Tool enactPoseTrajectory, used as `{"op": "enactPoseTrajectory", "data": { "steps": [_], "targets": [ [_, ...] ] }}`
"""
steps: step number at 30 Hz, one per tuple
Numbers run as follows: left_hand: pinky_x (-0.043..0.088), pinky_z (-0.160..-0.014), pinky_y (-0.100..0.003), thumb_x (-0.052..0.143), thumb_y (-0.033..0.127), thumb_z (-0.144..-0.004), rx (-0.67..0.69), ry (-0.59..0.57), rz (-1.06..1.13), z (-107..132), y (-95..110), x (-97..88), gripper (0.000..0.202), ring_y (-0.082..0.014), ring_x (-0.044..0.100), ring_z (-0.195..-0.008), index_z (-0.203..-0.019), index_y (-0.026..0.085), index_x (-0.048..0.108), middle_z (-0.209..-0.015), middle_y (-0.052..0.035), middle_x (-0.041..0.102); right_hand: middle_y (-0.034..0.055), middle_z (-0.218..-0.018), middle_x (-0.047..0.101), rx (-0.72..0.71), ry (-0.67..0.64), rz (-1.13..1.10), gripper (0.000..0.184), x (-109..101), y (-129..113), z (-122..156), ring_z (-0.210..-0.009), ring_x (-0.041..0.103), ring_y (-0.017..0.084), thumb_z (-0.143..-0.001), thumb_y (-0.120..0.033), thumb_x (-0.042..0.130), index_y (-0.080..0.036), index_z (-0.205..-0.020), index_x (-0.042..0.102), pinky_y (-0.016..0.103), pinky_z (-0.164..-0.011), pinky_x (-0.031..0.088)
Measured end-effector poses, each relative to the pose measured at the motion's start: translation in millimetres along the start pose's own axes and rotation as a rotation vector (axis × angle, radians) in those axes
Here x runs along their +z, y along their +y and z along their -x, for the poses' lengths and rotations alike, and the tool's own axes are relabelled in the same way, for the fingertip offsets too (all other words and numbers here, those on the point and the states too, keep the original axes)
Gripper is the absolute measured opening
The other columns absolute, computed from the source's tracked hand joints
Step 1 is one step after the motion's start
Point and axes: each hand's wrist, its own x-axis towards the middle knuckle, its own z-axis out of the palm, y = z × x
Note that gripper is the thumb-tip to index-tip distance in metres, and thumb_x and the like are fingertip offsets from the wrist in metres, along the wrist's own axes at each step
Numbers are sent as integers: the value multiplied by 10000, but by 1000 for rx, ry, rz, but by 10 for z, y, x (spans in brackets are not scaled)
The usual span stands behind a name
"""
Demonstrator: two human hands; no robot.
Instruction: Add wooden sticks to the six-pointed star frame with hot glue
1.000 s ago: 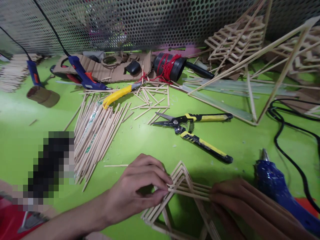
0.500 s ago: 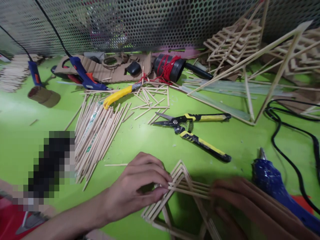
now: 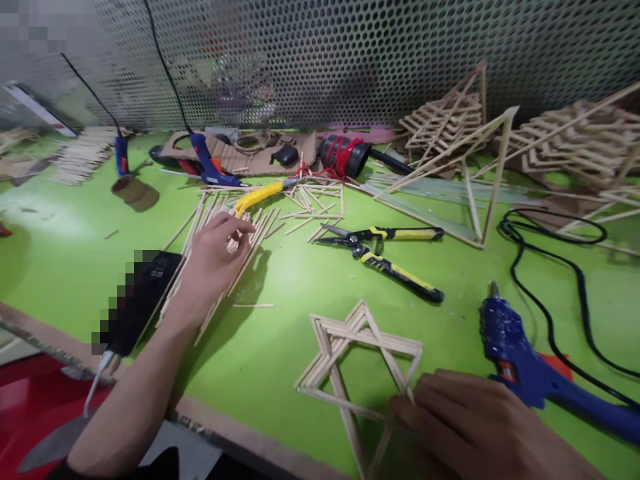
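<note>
A star-shaped frame of glued wooden sticks (image 3: 350, 347) lies on the green table near the front edge. My right hand (image 3: 465, 420) rests on its lower right corner, fingers curled over the sticks. My left hand (image 3: 213, 257) reaches out to the left, lying on a loose pile of thin wooden sticks (image 3: 220, 240) with the fingertips touching them; whether it has hold of a stick I cannot tell.
Yellow-handled snips (image 3: 385, 250) lie open behind the star. A blue glue gun (image 3: 525, 367) with a black cord (image 3: 550, 280) lies at right. A yellow knife (image 3: 257, 195), a second blue glue gun (image 3: 207, 163), red-wound spool (image 3: 345, 153), stick frames (image 3: 450, 120) and a perforated panel (image 3: 320, 60) stand behind.
My left hand left the star frame and moved up-left onto the stick pile. The right hand slid down to the frame's lower right corner. The view pulled back.
</note>
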Motion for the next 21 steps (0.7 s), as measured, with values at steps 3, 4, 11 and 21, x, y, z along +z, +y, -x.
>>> {"op": "enactPoseTrajectory", "data": {
  "steps": [3, 4, 11, 21],
  "targets": [
    [448, -663, -260, 569, 227, -887, -150, -99, -73, -2, -58, 10, 201, -147, 588, -707, -1023, 189, 711, -868, -24, 685, -7, -754, 599, -3, -157, -19, 223, 97, 17, 34, -628, 538, 136, -1045, -230, 403, -209, -926, 591, 315, -586, 408],
    [437, -655, -264, 575, 263, -895, -193, -132, -101, 3, -56, 23, 209, -151, 586, -698, -1041, 196, 708, -855, -21, 687, -7, -774, 592, -10, -169, 12, 167, 130, 39, 51, -659, 536, 142, -1031, -227, 448, -207, -949, 592, 316, -618, 404],
    [397, -633, -292, 726, 313, -775, -223, -279, -144, 8, -86, 127, 139, -207, 598, -727, -765, 179, 694, -819, -63, 685, 41, -889, 590, -65, -76, 163, 213, 122, 132, 2, -745, 505, 171, -1027, -175, 404, -187, -1108, 600, 317, -665, 382],
    [374, -575, -265, 640, 275, -702, -250, -269, 121, 24, -88, 107, 111, -173, 573, -622, -697, 173, 684, -659, -36, 665, 56, -1004, 567, -37, -121, 185, 251, 97, 141, -8, -846, 527, 166, -958, -72, 444, -205, -1096, 605, 301, -732, 434]
  ]
}}
